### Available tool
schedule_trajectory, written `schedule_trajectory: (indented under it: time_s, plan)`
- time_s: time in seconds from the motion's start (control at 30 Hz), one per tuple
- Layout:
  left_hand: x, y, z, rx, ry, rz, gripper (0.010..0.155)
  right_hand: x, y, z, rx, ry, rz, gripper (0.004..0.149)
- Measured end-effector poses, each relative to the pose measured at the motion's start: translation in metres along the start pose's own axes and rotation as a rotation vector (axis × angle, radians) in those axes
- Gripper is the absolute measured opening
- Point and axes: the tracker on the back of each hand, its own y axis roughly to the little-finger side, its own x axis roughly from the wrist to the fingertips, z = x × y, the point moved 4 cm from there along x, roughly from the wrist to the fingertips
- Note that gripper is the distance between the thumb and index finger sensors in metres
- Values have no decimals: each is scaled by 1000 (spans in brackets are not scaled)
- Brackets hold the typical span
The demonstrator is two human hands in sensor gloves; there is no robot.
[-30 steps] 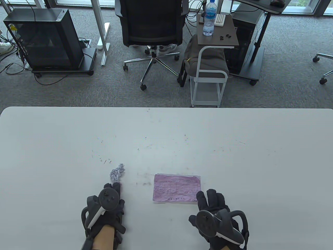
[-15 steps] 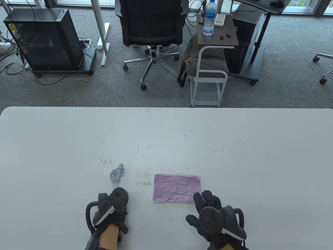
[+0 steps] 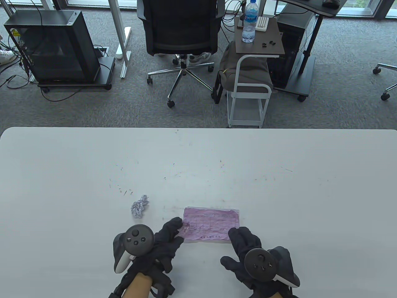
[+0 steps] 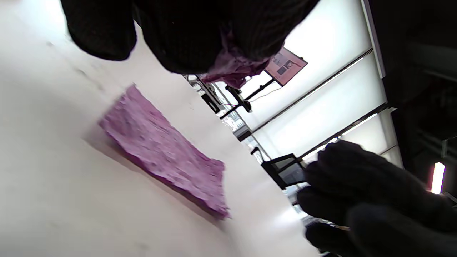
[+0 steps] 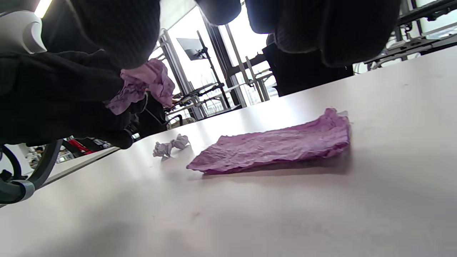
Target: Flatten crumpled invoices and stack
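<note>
A flattened pink invoice stack [image 3: 211, 225] lies on the white table [image 3: 198, 161]; it also shows in the left wrist view [image 4: 160, 153] and the right wrist view [image 5: 275, 146]. My left hand [image 3: 175, 231] is at the stack's left edge and holds a crumpled pink invoice [image 4: 232, 69] in its curled fingers [image 4: 200, 35]; the wad also shows in the right wrist view [image 5: 142, 85]. My right hand [image 3: 243, 239] is open with fingers spread at the stack's near right corner. A crumpled pale lavender invoice ball [image 3: 140, 206] lies left of the stack, also in the right wrist view [image 5: 170, 145].
The table's far edge [image 3: 198, 128] borders a carpeted floor with an office chair [image 3: 181, 31], a small side table with a water bottle [image 3: 250, 21], and a black cabinet [image 3: 52, 46]. Small dark specks [image 3: 124, 191] dot the tabletop.
My left hand moved right from below the lavender ball to the stack's left edge, carrying the pink wad. My right hand drew slightly back toward me.
</note>
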Motion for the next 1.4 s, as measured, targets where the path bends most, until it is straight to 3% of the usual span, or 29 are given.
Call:
schedule_trajectory:
  time_s: [0.2, 0.3, 0.37, 0.5, 0.57, 0.7, 0.8, 0.97, 1.0, 1.1, 1.17, 1.2, 1.3, 1.4]
  plan:
    - [-10, -33, -37, -226, 84, -127, 63, -5, -6, -8, 284, 96, -141, 83]
    - [-11, -29, -53, -387, 229, -165, 66, -7, -1, -12, 499, 136, -150, 89]
    - [-11, -32, -64, -489, 356, -176, 66, -5, 2, -10, 623, 96, -162, 91]
    - [-11, -30, -69, -498, 333, -169, 66, -1, 3, -3, 765, 28, -165, 68]
    - [-11, -27, -63, -431, 291, -141, 65, -2, 8, -4, 694, 89, -98, 57]
    - [-10, -30, -49, -176, 211, -150, 56, -3, 15, -11, 502, 182, -13, 50]
    - [-13, -35, -46, -40, 186, -143, 54, -3, 17, -7, 465, 114, 24, 48]
    - [-15, -34, -42, 18, 125, -127, 50, -5, 22, -2, 428, 13, 65, 48]
    - [-16, -33, -41, 17, 96, -135, 52, -6, 21, -3, 420, 40, 67, 48]
    - [-15, -32, -49, -61, 147, -157, 80, -6, 15, -1, 429, 44, 33, 48]
    - [-13, -30, -54, -125, 170, -143, 86, -4, 11, 3, 461, 46, 9, 48]
    - [-12, -29, -56, -154, 181, -138, 82, -3, 10, 4, 469, 47, 6, 49]
    - [-10, -24, -55, -226, 150, -114, 47, 0, 7, 9, 494, 36, -24, 49]
    - [-11, -24, -47, -192, 57, -125, 43, 1, 5, 13, 458, -28, -14, 50]
